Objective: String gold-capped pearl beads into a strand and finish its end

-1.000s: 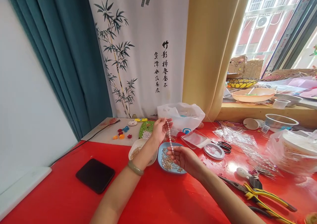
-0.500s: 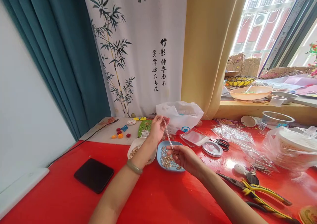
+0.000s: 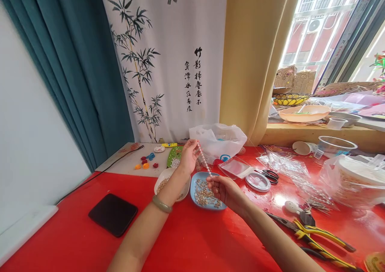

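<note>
A strand of small pearl-like beads [image 3: 204, 159] slants between my two hands, above the table. My left hand [image 3: 190, 154], with a bangle on the wrist, pinches its upper end. Lower down and to the right, my right hand [image 3: 221, 188] pinches the other end between thumb and fingers. Below my right hand is a blue dish [image 3: 198, 203] with gold and pearly beads in it. A white dish [image 3: 158, 184] of gold-coloured beads stands partly hidden behind my left forearm. Beyond it, a green tray [image 3: 171, 160] holds white beads.
Pliers with yellow handles [image 3: 313, 234], scissors [image 3: 271, 176] and a round clear case [image 3: 258, 182] lie on the right. A white plastic bag [image 3: 218, 140] sits behind my hands. On the left lies a black phone-like slab [image 3: 113, 214]; a tub wrapped in plastic [image 3: 355, 180] stands far right.
Both hands keep hold of the bead strand. My right fingers have shifted slightly along its lower end, and my left hand has moved a touch to the left.
</note>
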